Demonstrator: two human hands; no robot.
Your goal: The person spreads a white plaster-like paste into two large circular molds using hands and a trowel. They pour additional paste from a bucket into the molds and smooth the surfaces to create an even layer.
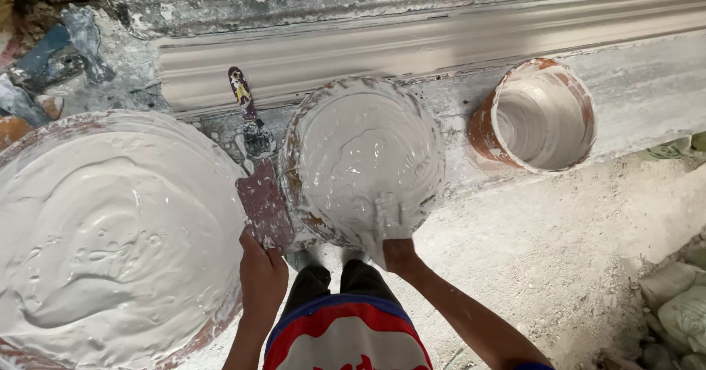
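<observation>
A medium bowl (434, 131) full of wet white plaster stands in front of me. My right hand (394, 239) is coated in plaster and dips into the mix at the bowl's near rim. My left hand (262, 276) rests at the near end of a plaster-smeared scraper (263, 202) that lies between this bowl and a much larger basin (220, 164) of white plaster on the left. A putty knife (247, 111) with a patterned handle lies just beyond the scraper.
An orange-rimmed bucket (540, 116) coated inside with plaster stands at the right. A long moulded plaster cornice (441, 43) runs across the back. Filled sacks (676, 296) lie at the lower right on the dusty floor.
</observation>
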